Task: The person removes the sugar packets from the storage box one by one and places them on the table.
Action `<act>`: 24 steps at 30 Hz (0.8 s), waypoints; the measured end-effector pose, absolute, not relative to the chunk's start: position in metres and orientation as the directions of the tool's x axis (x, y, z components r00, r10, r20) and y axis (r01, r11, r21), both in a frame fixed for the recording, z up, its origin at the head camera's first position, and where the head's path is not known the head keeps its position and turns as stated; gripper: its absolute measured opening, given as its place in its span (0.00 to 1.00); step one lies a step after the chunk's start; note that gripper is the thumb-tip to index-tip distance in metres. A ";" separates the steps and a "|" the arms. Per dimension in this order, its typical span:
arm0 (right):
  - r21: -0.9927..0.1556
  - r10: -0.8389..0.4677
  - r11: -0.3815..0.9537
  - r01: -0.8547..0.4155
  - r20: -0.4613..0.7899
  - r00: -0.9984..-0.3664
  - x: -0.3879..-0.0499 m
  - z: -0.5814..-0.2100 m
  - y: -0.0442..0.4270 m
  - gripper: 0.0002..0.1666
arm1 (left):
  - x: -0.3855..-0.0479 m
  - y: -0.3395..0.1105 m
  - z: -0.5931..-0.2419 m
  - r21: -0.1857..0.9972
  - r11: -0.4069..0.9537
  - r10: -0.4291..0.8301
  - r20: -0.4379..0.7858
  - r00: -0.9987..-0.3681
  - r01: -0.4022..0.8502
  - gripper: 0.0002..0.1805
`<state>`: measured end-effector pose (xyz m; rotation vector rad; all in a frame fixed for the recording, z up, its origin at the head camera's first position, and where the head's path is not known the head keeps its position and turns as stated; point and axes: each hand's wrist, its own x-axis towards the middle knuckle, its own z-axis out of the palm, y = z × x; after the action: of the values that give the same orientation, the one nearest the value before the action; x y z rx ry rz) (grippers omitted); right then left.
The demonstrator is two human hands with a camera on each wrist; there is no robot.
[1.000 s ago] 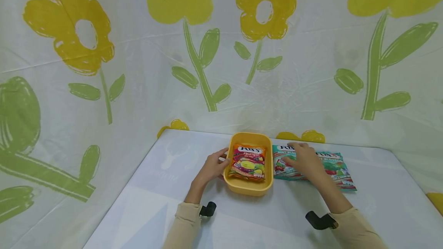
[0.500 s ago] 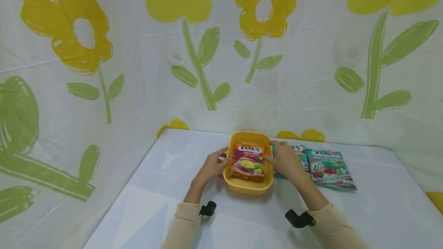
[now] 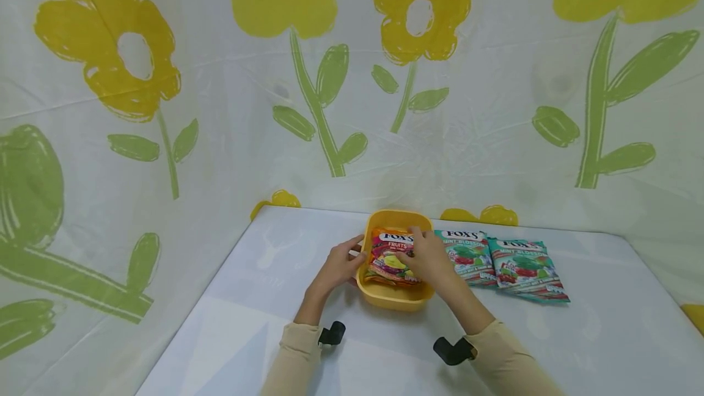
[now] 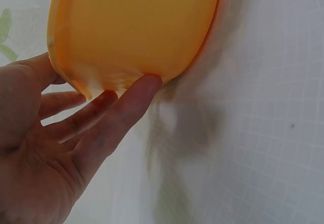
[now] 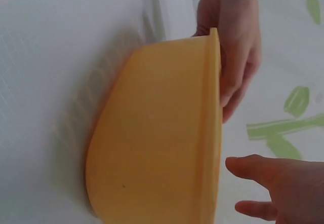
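An orange and purple FOX'S Fruits candy bag (image 3: 387, 269) lies inside the yellow plastic container (image 3: 393, 303). At the container's left side, my left hand (image 3: 339, 264) grips it by the rim and wall; in the left wrist view, fingertips (image 4: 148, 82) press on the outer wall. My right hand (image 3: 431, 258) hovers over the container's right half, partly covering the candy bag. In the right wrist view, the right hand's thumb and a finger (image 5: 253, 210) stand spread apart above the rim, holding nothing visible.
Two teal FOX'S Mint Blossom candy bags, a left bag (image 3: 467, 261) and a right bag (image 3: 530, 274), lie side by side to the container's right. A white table (image 3: 247, 335) carries everything. A flower-printed curtain (image 3: 473, 164) stands behind it.
My right hand has moved left, from above the left teal candy bag across to the container and over the orange candy bag. My left hand and the container have stayed in place.
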<state>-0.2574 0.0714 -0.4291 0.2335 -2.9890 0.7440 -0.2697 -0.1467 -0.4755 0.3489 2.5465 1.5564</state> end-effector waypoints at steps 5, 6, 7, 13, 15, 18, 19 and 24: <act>-0.442 -0.130 0.887 -0.137 0.045 -0.990 -0.257 -0.438 0.062 0.42 | -0.270 -0.147 -0.476 0.888 0.442 0.268 0.005 -0.963 0.128 0.30; -0.435 -0.128 0.891 -0.132 0.039 -0.991 -0.257 -0.439 0.059 0.42 | -0.270 -0.147 -0.476 0.887 0.443 0.267 0.004 -0.964 0.127 0.30; -0.429 -0.126 0.894 -0.128 0.033 -0.991 -0.257 -0.441 0.057 0.43 | -0.270 -0.147 -0.476 0.887 0.443 0.267 0.005 -0.964 0.128 0.30; -0.385 -0.100 0.917 -0.102 0.024 -0.995 -0.260 -0.452 0.045 0.43 | -0.270 -0.147 -0.477 0.887 0.443 0.269 0.006 -0.963 0.129 0.29; -0.375 -0.080 0.923 -0.083 0.023 -0.997 -0.261 -0.454 0.042 0.43 | -0.270 -0.147 -0.477 0.889 0.439 0.271 0.007 -0.963 0.130 0.29; -0.367 -0.040 0.929 -0.045 0.020 -0.999 -0.263 -0.457 0.039 0.43 | -0.270 -0.147 -0.477 0.892 0.430 0.278 0.016 -0.961 0.139 0.29; -0.365 -0.027 0.931 -0.031 0.016 -1.000 -0.263 -0.458 0.038 0.42 | -0.271 -0.148 -0.477 0.893 0.427 0.280 0.020 -0.960 0.144 0.29; -0.357 0.025 0.934 0.029 -0.018 -1.000 -0.266 -0.460 0.033 0.42 | -0.272 -0.148 -0.477 0.893 0.422 0.288 0.030 -0.957 0.155 0.29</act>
<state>-0.2660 0.0331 -0.4602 -0.0433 -3.1017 0.5736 -0.2717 -0.1482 -0.4771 0.3974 2.5391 1.5738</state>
